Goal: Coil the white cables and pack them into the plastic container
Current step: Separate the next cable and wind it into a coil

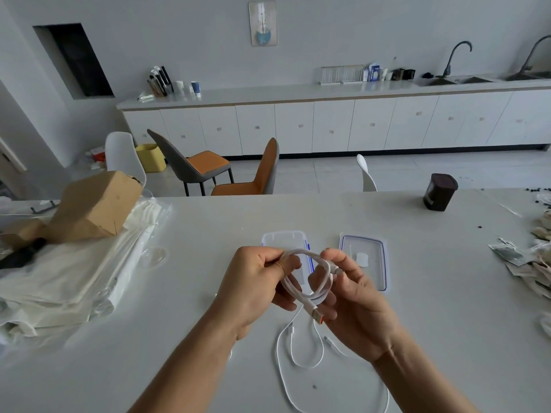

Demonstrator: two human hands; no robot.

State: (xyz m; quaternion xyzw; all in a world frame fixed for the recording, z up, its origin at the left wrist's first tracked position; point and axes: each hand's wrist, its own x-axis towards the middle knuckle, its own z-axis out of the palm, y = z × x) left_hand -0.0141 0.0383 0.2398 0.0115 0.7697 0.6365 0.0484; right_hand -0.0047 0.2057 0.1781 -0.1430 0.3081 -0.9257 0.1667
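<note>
One coiled white cable (310, 275), centre frame, gripped between my left hand (256, 281) and right hand (354, 302). Loose cables (298, 353) lie uncoiled on counter (447, 308), lower centre. Plastic container (286, 242) open behind, apparently unfilled; lid (365, 257) beside it.

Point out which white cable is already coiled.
The coiled cable is the one held in a loop above the table by the left hand and right hand. The loose cables lie uncoiled on the table below.
</note>
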